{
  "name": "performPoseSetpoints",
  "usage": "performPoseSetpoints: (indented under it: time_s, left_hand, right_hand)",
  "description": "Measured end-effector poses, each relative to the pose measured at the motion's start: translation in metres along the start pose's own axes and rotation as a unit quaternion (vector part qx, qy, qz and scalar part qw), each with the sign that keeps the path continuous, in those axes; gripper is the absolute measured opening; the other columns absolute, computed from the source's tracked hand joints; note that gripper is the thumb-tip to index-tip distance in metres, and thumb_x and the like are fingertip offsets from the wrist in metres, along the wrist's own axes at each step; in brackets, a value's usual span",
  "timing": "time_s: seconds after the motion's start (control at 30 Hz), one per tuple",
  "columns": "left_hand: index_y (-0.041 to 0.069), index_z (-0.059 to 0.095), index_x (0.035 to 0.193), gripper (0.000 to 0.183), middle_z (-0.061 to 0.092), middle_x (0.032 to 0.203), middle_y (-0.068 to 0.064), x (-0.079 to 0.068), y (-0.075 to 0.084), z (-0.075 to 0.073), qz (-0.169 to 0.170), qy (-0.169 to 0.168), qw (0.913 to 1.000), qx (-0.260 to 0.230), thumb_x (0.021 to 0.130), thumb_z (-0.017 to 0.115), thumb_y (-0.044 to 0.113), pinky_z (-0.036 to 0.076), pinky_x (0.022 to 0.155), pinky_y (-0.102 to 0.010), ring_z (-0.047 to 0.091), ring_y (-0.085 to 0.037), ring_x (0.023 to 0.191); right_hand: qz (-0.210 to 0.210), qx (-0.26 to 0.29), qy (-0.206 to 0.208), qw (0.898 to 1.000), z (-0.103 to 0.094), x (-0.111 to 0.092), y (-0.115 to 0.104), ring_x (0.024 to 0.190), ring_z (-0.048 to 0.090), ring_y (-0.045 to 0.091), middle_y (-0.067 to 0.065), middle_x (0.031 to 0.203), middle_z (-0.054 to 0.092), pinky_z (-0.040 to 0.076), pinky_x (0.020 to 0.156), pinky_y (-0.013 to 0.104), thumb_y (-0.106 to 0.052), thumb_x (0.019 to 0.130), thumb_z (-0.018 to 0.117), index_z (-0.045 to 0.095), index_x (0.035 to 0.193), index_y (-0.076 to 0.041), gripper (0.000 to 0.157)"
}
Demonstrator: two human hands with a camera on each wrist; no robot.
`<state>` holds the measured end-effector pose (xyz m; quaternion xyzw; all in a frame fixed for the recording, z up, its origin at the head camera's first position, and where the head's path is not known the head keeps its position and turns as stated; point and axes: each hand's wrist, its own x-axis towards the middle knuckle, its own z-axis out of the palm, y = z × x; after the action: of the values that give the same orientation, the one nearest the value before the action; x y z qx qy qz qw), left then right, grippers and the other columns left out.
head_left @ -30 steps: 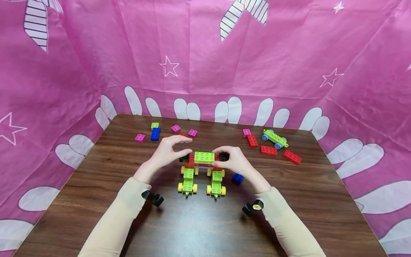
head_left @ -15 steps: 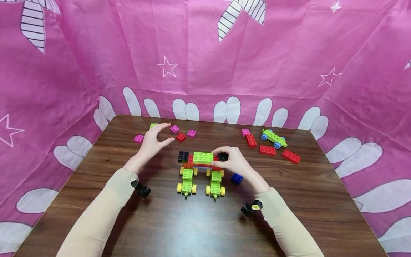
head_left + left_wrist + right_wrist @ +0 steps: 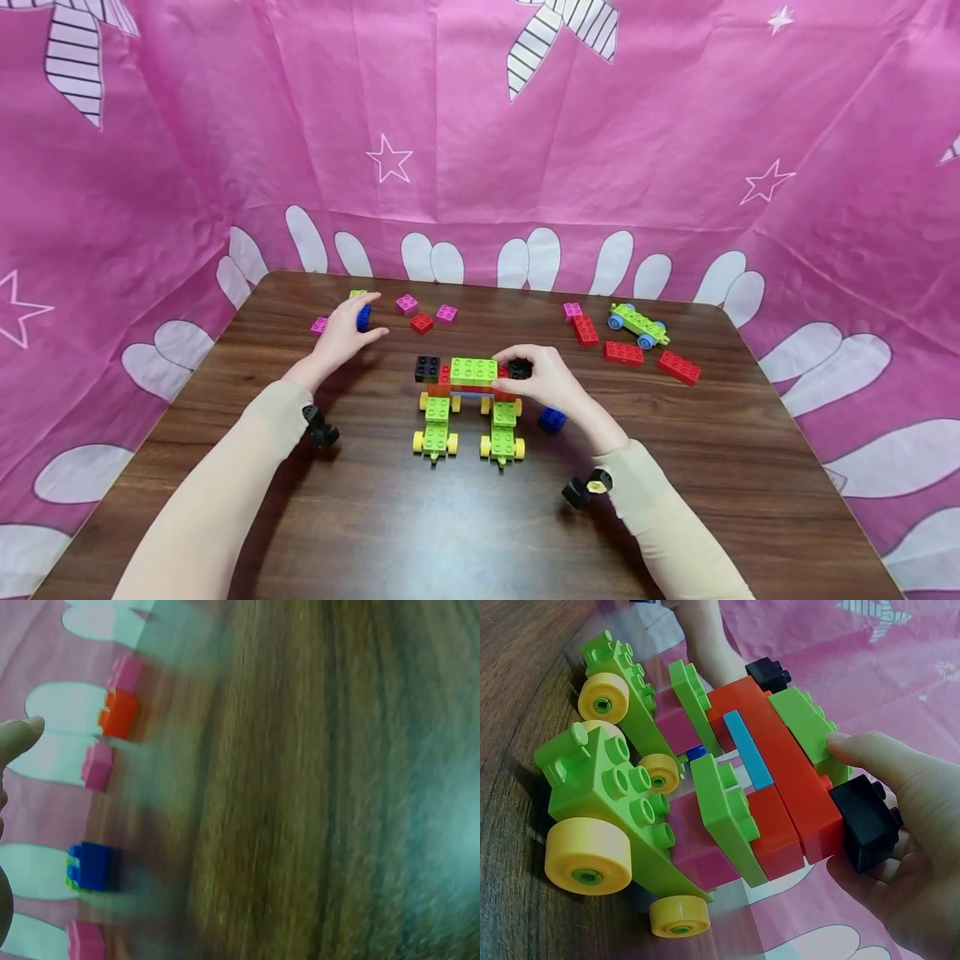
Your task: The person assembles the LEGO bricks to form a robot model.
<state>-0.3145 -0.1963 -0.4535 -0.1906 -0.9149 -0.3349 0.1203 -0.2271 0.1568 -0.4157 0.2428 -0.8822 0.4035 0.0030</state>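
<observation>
A toy brick model (image 3: 472, 372) stands mid-table: two lime wheeled bases (image 3: 649, 840) with yellow wheels lie side by side, bridged by red bricks (image 3: 784, 769) with lime bricks (image 3: 473, 367) on top. Black bricks (image 3: 427, 368) jut from both ends. My right hand (image 3: 546, 379) grips the model's right end, thumb against a lime brick and fingers around behind the black brick (image 3: 864, 823). At the back left, my left hand (image 3: 339, 335) has thumb and fingers spread apart near a blue brick (image 3: 363, 318). The left wrist view shows this blue brick (image 3: 94, 866) apart from the thumb.
Pink bricks (image 3: 407, 304) and a small red brick (image 3: 422, 322) lie at the back left. Red bricks (image 3: 623, 353), a pink brick (image 3: 572, 311) and a lime wheeled base with blue wheels (image 3: 637, 326) are at the back right. Another blue brick (image 3: 552, 419) sits under the right forearm.
My left hand has left the model's left end and moved back and left to the blue brick, uncovering the left black brick. My right hand keeps its hold.
</observation>
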Motion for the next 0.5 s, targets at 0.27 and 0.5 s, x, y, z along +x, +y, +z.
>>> performPoseSetpoints:
  time_s: [0.27, 0.5]
  left_hand:
    - [-0.005, 0.042, 0.14, 0.067, 0.041, 0.143, -0.029, 0.005, -0.015, -0.001, -0.046, -0.025, 0.9986, -0.004, 0.084, 0.074, 0.015, 0.027, 0.112, -0.058, 0.035, -0.044, 0.135]
    - [-0.009, 0.04, 0.139, 0.068, 0.041, 0.14, -0.033, 0.008, -0.026, 0.001, -0.078, -0.049, 0.9958, 0.006, 0.085, 0.073, 0.015, 0.028, 0.11, -0.058, 0.037, -0.047, 0.131]
  right_hand:
    - [0.006, 0.005, 0.002, 1.0, 0.0, -0.002, -0.002, 0.089, 0.06, 0.016, 0.002, 0.101, 0.071, 0.052, 0.081, 0.033, -0.024, 0.08, 0.079, 0.072, 0.107, -0.013, 0.03]
    - [-0.006, 0.007, 0.002, 1.0, 0.0, -0.002, -0.003, 0.088, 0.06, 0.016, 0.004, 0.102, 0.071, 0.052, 0.08, 0.033, -0.024, 0.08, 0.079, 0.072, 0.108, -0.011, 0.031]
